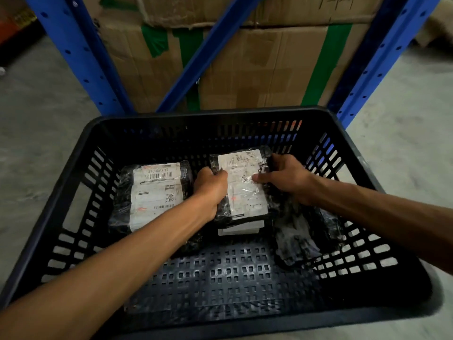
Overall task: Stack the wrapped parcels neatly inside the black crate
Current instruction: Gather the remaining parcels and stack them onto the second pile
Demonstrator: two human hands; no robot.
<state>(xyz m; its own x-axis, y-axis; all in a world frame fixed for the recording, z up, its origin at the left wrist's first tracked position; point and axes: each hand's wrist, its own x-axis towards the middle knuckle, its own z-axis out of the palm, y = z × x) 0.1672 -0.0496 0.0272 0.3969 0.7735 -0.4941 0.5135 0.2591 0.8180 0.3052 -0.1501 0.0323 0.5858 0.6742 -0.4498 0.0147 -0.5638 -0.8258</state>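
Warehouse floor and blue racking (73, 45) frame the crate (73, 192). From nine o'clock: one parcel (157, 192) lies flat; my left hand (210, 187) and right hand (284, 180) clamp the top parcel (245, 187) at centre. I'd square its edges over the parcel beneath (240, 228), then press flat before letting go.

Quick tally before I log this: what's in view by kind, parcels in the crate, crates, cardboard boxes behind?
Wrapped parcels with a white label showing: 3, namely the left parcel, the held parcel in the left hand and right hand, and the parcel beneath it.
Dark wrapped parcel, no label showing: 1.
Black crate: 1.
Cardboard boxes: at least 2.
Total: 7.
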